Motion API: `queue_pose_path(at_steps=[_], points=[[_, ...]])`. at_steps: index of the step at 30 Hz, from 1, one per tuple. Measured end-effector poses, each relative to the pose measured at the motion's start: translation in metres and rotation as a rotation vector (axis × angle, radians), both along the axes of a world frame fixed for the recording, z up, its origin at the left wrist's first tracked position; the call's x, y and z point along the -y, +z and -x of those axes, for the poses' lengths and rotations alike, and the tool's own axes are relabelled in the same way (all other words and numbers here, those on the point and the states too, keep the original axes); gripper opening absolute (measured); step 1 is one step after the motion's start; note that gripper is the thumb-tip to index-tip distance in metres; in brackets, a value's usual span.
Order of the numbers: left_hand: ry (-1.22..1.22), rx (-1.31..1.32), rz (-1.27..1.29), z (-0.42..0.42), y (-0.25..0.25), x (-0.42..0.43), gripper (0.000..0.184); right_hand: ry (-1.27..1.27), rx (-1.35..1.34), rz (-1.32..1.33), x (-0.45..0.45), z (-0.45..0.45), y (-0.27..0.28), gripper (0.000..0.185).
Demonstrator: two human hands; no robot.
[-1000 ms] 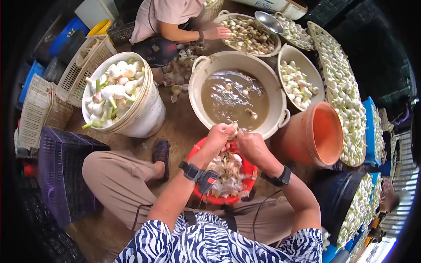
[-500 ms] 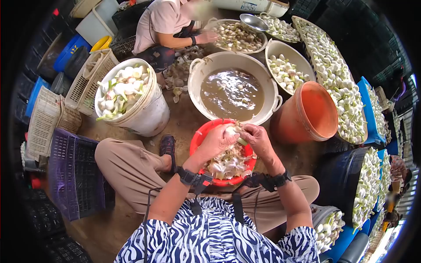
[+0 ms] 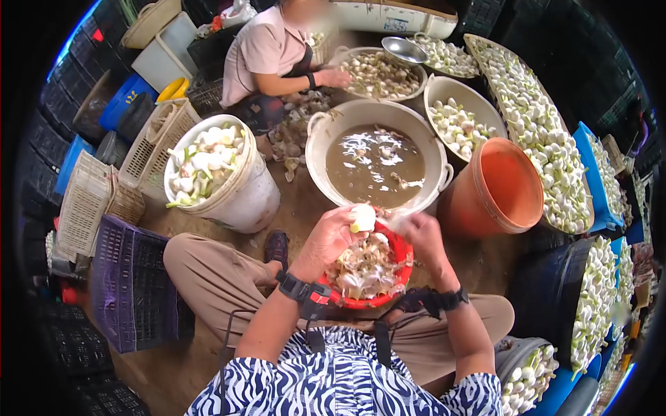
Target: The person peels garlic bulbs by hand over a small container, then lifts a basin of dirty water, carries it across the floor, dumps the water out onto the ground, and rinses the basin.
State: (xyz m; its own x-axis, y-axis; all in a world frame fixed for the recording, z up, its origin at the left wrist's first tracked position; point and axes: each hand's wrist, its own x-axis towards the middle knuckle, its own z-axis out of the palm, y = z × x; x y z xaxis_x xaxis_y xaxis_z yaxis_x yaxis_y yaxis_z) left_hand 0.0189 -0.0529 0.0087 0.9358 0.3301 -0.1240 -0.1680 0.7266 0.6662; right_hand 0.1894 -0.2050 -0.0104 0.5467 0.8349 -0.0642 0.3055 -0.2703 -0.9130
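A peeled white garlic bulb (image 3: 363,218) with a short greenish stem sits in the closed fingers of my left hand (image 3: 329,238), over the rim of a red basin (image 3: 406,267). Just to its right is my right hand (image 3: 420,234), smeared by motion, its fingers pinched on a pale blurred strip of garlic skin (image 3: 397,222). Loose garlic skins (image 3: 366,270) fill the red basin between my legs. Beyond it stands a large pale tub (image 3: 316,149) of murky water with bits afloat.
A white bucket (image 3: 260,197) piled with garlic bulbs stands at left, an orange bucket (image 3: 510,184) at right. A purple crate (image 3: 132,291) is by my left knee. Opposite, a co-worker (image 3: 267,52) reaches into a tub of unpeeled garlic (image 3: 381,73). Garlic-filled containers (image 3: 534,132) line the right.
My hands have come apart: the right moved off to the right, away from the bulb. The left still holds the garlic, its cut greenish stem now facing me. The view has shifted slightly.
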Motion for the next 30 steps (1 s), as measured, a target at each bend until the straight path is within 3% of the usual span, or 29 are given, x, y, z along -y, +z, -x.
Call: queue_pose_path(at_steps=[2, 4, 7, 11, 16, 25, 27, 30], points=[[0.162, 0.043, 0.092, 0.005, -0.003, 0.001, 0.040, 0.442, 0.332, 0.224, 0.003, 0.012, -0.008, 0.019], [0.191, 0.062, 0.117, 0.007, -0.005, 0.002, 0.041, 0.361, 0.477, 0.207, 0.003, 0.037, 0.010, 0.016], [0.150, -0.007, 0.022, 0.003, -0.006, 0.011, 0.040, 0.042, 0.071, -0.125, -0.006, 0.038, 0.023, 0.020], [0.091, -0.049, -0.270, -0.003, 0.004, 0.025, 0.046, -0.016, 0.150, -0.293, -0.012, 0.041, 0.036, 0.010], [0.032, -0.158, -0.618, 0.004, 0.006, 0.024, 0.054, 0.090, 0.264, -0.216, -0.010, 0.044, 0.044, 0.010], [0.100, -0.180, -0.779, 0.003, 0.007, 0.030, 0.048, 0.145, 0.290, -0.177, -0.006, 0.041, 0.047, 0.008], [0.117, -0.162, -0.777, 0.003, 0.003, 0.033, 0.047, 0.111, 0.611, -0.155, -0.008, 0.040, 0.037, 0.007], [0.140, -0.106, -0.808, 0.005, 0.003, 0.033, 0.047, -0.038, 0.575, -0.120, -0.013, 0.041, 0.037, 0.008]])
